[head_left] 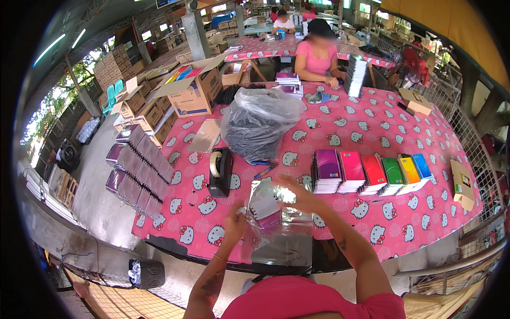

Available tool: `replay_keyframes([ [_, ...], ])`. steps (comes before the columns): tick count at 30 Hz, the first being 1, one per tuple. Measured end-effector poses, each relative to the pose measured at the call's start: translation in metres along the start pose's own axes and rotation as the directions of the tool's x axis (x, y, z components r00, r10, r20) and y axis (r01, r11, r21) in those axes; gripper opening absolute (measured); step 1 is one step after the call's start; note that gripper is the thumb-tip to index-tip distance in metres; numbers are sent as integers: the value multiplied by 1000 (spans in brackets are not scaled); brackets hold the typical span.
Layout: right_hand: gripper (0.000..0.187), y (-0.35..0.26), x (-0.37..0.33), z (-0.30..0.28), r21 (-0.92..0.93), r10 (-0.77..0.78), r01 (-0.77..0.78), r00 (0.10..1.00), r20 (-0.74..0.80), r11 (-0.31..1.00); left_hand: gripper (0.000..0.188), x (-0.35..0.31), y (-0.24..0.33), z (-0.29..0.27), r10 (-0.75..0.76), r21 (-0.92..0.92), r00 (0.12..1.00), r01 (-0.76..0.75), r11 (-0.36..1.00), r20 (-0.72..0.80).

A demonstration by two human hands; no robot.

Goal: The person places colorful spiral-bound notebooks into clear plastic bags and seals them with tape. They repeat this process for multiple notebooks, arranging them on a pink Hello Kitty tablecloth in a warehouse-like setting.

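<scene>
In front of me lies a small purple spiral notebook [270, 221] in or under transparent plastic wrap [297, 212]; glare hides exactly how the film sits around it. My left hand [234, 222] is closed on the film's edge at the notebook's left side. On the other side, my right hand [296, 195] has its fingers stretched apart over the film, beside the notebook's upper right. A black tape dispenser [220, 173] with a roll of tape stands beyond my left hand. Several pens [264, 169] lie past the film.
Spiral notebooks in several colours [350, 171] stand in a row at right. Stacked wrapped notebooks [139, 173] stand at the table's left edge. A large plastic bag [260, 125] and cardboard box [194, 94] are farther back. A co-worker in pink [317, 58] sits across the table.
</scene>
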State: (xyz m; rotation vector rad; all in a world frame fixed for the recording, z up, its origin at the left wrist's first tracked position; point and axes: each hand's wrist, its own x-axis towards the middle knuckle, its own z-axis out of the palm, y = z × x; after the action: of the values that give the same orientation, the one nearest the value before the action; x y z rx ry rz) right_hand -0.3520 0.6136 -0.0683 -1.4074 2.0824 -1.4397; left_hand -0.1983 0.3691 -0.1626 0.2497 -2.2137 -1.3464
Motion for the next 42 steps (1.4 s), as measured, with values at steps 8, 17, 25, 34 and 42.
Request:
replay_keyframes([
  [8,29,-81,10,22,-455,-214,231,973,90,860,34,131,-53,-111,-676,-172,721,693,700,151],
  [17,34,-85,25,61,-577,-104,154,987,120,802,13,90,-105,-98,-524,-260,851,502,825,-19],
  [25,42,-98,21,59,-689,105,-2,989,107,725,13,61,30,-88,21,-229,951,53,972,308],
  [34,39,-105,28,62,-588,57,23,991,117,809,32,68,83,-61,312,-177,820,-257,950,480],
  [42,66,-11,-18,14,-49,95,-114,949,-302,992,22,83,98,-50,477,-45,770,-508,860,425],
])
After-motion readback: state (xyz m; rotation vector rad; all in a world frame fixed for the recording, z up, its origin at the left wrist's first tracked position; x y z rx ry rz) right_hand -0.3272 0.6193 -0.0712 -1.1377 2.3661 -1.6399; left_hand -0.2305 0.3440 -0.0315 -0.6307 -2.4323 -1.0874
